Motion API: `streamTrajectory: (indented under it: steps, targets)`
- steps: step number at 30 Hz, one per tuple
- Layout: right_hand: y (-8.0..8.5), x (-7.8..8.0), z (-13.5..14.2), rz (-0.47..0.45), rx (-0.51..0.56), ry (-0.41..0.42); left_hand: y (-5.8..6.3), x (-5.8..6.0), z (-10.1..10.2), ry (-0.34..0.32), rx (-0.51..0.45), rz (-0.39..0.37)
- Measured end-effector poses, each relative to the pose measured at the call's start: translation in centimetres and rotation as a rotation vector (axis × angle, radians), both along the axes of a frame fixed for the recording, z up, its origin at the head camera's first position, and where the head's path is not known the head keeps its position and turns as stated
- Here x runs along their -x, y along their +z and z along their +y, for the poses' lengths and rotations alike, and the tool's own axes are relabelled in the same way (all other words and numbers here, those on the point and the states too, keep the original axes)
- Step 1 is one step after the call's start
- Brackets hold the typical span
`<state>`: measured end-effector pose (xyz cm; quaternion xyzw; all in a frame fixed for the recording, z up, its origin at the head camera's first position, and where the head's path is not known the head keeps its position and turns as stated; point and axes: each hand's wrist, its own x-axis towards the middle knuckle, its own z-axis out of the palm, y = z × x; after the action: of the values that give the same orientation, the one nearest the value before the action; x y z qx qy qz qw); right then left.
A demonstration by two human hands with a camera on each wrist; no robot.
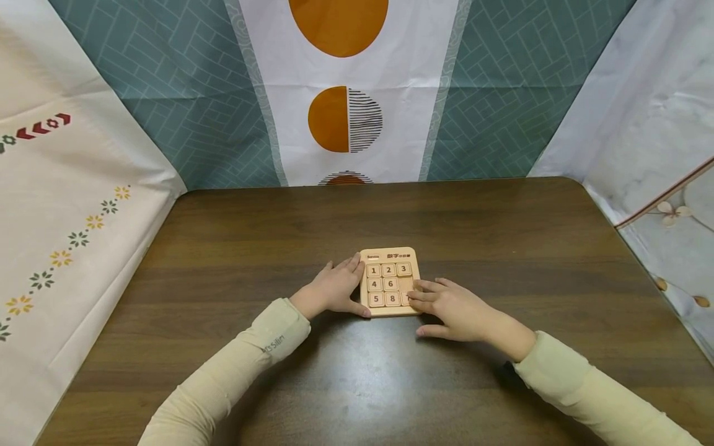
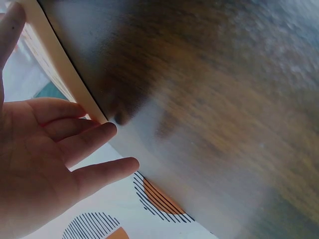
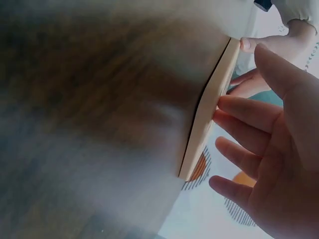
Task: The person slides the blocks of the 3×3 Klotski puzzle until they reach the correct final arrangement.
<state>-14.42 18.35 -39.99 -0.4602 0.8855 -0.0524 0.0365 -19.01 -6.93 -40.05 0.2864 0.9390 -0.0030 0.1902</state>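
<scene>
A light wooden number sliding puzzle (image 1: 388, 313) lies flat on the table, with rows of numbered square tiles. The top row reads 1, 2, 3. Below come 4 and 6 with a gap at their right, then 5, 8 and a partly covered 7 tile (image 1: 406, 298). My left hand (image 1: 334, 288) rests against the puzzle's left side, thumb at the near corner and fingers along the edge. From the right, my right hand (image 1: 460, 313) reaches over with extended fingertips on the 7 tile. Its thumb stays apart, off the board. The left wrist view shows the puzzle's side (image 2: 65, 64) beside straight fingers.
The dark wooden table (image 1: 251, 229) extends around the puzzle on all sides. Behind it hangs a green and white patterned cloth (image 1: 212, 124). A white embroidered cloth (image 1: 56, 204) borders the left side, and a pale flowered cloth (image 1: 647, 142) the right.
</scene>
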Motion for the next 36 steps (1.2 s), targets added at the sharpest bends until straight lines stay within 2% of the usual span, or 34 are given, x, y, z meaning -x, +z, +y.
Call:
streamTrajectory:
  steps: [7,13,20,24,36]
  targets:
    - [0.2,1.3,-0.9,0.03,0.046,-0.014,0.2,-0.1,0.1,0.002,0.007,-0.005]
    - [-0.1,2.2,-1.9,-0.002,0.001,-0.012,0.3,-0.1,0.2,0.0,0.016,-0.007]
    - [0.0,2.4,-0.3,0.013,-0.039,-0.033,0.2,-0.1,0.0,0.005,0.004,-0.005]
    - [0.2,2.6,0.2,0.013,-0.03,-0.017,0.2,-0.1,0.0,0.009,-0.001,-0.004]
    - [0.2,3.0,-3.1,-0.019,0.029,0.04,0.1,0.0,0.0,0.005,0.01,0.0]
